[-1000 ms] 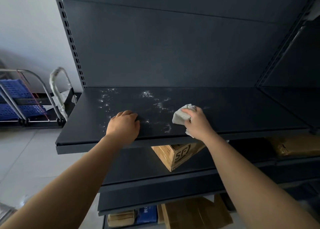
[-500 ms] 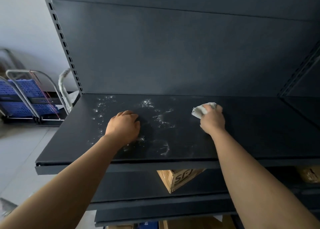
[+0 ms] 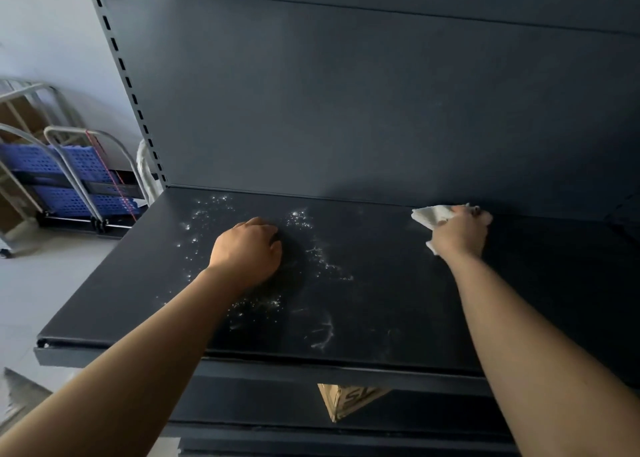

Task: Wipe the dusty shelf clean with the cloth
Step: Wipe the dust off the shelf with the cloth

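Observation:
A dark metal shelf carries white dust specks and smears over its left and middle part. My right hand grips a white cloth and presses it on the shelf at the far right, close to the back panel. My left hand rests knuckles up on the shelf amid the dust, fingers curled, with nothing seen in it.
The dark back panel rises behind the shelf, with a slotted upright at its left. A cardboard box sits on the lower shelf. Carts with blue baskets stand on the floor at the left.
My right hand has carried the cloth from the shelf's front middle back and to the right, up to the back panel. The left hand stays in place. The view has tilted upward.

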A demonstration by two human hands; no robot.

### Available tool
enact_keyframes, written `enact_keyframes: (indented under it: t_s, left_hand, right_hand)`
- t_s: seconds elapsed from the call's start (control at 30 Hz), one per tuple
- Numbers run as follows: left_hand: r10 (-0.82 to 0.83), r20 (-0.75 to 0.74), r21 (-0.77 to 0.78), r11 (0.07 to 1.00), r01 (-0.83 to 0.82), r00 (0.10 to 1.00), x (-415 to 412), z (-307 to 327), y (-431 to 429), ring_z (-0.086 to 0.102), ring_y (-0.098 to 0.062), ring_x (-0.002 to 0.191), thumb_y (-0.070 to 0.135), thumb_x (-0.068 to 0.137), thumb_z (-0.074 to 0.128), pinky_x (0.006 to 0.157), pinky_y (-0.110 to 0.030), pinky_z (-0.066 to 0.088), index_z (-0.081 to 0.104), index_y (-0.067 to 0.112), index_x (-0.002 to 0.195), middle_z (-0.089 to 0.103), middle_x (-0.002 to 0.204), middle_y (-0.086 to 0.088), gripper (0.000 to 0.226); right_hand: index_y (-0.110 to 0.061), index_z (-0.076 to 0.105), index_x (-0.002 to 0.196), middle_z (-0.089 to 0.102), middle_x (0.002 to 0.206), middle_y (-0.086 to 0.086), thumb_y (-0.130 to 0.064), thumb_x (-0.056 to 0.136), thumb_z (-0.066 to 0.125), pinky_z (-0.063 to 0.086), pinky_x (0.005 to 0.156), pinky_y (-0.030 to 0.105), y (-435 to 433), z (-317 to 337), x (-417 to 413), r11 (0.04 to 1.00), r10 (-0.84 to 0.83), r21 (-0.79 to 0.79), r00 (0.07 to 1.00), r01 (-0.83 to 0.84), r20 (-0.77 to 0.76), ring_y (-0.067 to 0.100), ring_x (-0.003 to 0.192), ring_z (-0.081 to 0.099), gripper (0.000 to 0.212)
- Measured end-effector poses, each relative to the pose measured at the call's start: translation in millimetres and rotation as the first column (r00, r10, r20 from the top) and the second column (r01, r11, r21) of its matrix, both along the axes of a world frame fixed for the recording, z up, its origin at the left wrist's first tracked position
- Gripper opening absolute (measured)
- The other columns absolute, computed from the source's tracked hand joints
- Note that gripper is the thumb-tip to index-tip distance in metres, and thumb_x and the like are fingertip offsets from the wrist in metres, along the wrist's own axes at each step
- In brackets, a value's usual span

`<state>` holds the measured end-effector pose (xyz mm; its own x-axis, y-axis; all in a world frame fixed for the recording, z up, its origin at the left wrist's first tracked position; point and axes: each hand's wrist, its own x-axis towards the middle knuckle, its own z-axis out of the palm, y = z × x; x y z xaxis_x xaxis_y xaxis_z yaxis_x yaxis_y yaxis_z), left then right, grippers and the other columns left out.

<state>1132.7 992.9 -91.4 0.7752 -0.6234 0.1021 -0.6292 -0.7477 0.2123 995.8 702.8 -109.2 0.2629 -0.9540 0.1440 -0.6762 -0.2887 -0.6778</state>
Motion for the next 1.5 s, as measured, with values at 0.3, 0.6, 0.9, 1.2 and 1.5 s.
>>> enact_keyframes:
  t_s: [0.3,0.6,0.9,1.2,1.5]
  left_hand:
    - [-0.005,0.044,-0.065,0.998,0.008,0.999,1.0,-5.8,-0.7,0.054,-0.022,0.117,0.029,0.093,0.042,0.088,-0.032,0.045,0.058,0.022,0.124,0.055,0.131,0.005,0.035]
    - [0.026,0.006,-0.126,0.992,-0.025,1.0,-10.8,-4.1,10.0,0.058,-0.024,0.095,0.024,0.092,0.039,0.069,-0.029,0.041,0.064,0.015,0.095,0.061,0.102,0.001,0.027]
    - [-0.051,0.02,-0.144,0.988,0.053,0.999,-27.4,-8.1,36.8,0.058,-0.028,0.095,0.026,0.092,0.042,0.07,-0.032,0.047,0.064,0.013,0.095,0.06,0.102,-0.002,0.025]
    - [-0.134,-0.007,-0.142,0.981,0.131,0.991,-33.9,-9.0,81.4,0.057,-0.026,0.097,0.025,0.091,0.039,0.068,-0.031,0.044,0.061,0.012,0.09,0.06,0.102,0.0,0.026]
    - [-0.186,0.017,-0.159,0.969,0.187,0.982,-23.8,-13.1,146.3,0.057,-0.026,0.102,0.024,0.092,0.039,0.073,-0.031,0.046,0.063,0.012,0.093,0.061,0.108,0.001,0.027]
  right_hand:
    - [-0.006,0.051,0.122,0.04,0.137,0.013,-0.014,0.094,0.038,0.037,0.102,0.048,54.9,-3.9,65.4,0.98,0.155,-0.115,0.986,-0.161,-0.063,0.035,0.122,0.043,0.032]
    - [-0.017,0.052,0.133,0.032,0.142,0.015,-0.017,0.091,0.049,0.033,0.109,0.033,113.7,-6.3,101.8,0.734,0.676,-0.019,0.733,-0.679,-0.082,0.032,0.126,0.041,0.042]
    - [-0.014,0.05,0.133,0.025,0.15,0.016,-0.019,0.093,0.044,0.031,0.108,0.036,30.8,-4.5,-17.5,0.951,0.274,-0.09,0.94,-0.297,-0.203,0.037,0.129,0.041,0.041]
    - [-0.017,0.046,0.136,0.022,0.151,0.01,-0.022,0.095,0.043,0.042,0.103,0.04,109.6,-5.0,-87.0,0.98,0.155,-0.085,0.959,-0.18,-0.237,0.037,0.119,0.052,0.041]
    - [-0.017,0.049,0.135,0.03,0.149,0.007,-0.019,0.094,0.048,0.041,0.103,0.033,279.6,-4.5,-29.9,0.902,0.364,-0.176,0.913,-0.395,-0.181,0.029,0.118,0.052,0.041]
